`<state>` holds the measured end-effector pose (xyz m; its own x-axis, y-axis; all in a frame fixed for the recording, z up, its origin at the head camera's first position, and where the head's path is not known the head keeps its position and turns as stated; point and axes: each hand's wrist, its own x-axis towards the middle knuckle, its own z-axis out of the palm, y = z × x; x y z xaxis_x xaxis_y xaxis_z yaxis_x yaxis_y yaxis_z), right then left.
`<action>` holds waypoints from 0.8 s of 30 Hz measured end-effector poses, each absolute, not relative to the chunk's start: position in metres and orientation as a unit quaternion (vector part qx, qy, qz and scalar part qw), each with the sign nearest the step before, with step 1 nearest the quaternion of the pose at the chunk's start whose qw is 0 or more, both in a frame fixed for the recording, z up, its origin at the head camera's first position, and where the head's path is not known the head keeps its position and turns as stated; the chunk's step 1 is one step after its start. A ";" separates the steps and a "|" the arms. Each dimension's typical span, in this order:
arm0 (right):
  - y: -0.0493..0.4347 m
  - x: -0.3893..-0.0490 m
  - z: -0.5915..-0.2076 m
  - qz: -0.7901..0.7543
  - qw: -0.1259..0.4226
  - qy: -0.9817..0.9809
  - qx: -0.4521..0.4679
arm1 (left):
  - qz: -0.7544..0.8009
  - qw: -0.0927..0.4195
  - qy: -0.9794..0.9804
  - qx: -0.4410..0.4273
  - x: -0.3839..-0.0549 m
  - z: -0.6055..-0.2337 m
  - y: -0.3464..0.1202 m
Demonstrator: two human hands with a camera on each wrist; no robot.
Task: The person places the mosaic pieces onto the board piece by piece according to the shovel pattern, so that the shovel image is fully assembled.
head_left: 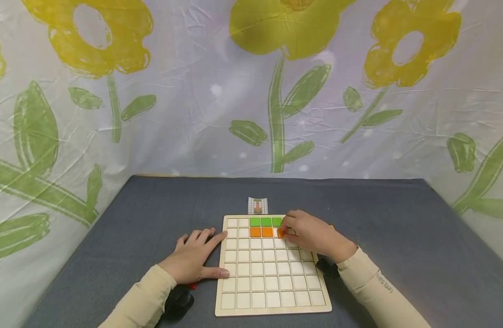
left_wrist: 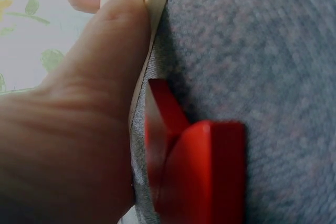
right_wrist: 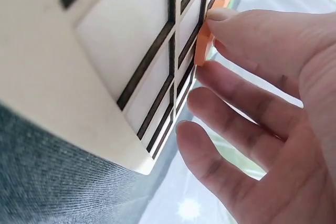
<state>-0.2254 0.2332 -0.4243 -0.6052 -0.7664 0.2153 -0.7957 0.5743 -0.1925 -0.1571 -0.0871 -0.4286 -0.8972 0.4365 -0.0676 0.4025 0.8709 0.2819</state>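
Observation:
A pale wooden grid board (head_left: 271, 315) lies on the dark table, its top row bearing green square tiles (head_left: 266, 222) and the row below two orange tiles (head_left: 255, 232). My right hand (head_left: 308, 231) pinches another orange tile (right_wrist: 203, 43) between thumb and index finger, tilted over the second row beside the placed ones. The other fingers of that hand are bent loosely. Along the board's left side, my left hand (head_left: 192, 256) rests with fingers spread, its thumb and index fingertip touching the edge. Red blocks (left_wrist: 202, 166) lie close to the left wrist.
A small printed pattern card (head_left: 257, 206) sits just beyond the board's far edge. A bit of orange (head_left: 332, 227) shows behind the right hand. Dark wrist devices are strapped near both hands. A flower-print cloth (head_left: 185, 91) stands behind the table.

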 end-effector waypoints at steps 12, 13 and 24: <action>0.230 -0.223 -0.423 0.152 0.034 -0.881 0.447 | 0.134 0.068 0.965 0.215 -0.157 -0.427 -0.087; 0.229 -0.222 -0.422 0.154 0.032 -0.881 0.447 | 0.133 0.070 0.965 0.213 -0.157 -0.427 -0.087; 0.220 -0.213 -0.419 0.150 0.021 -0.879 0.451 | 0.131 0.071 0.966 0.212 -0.157 -0.426 -0.087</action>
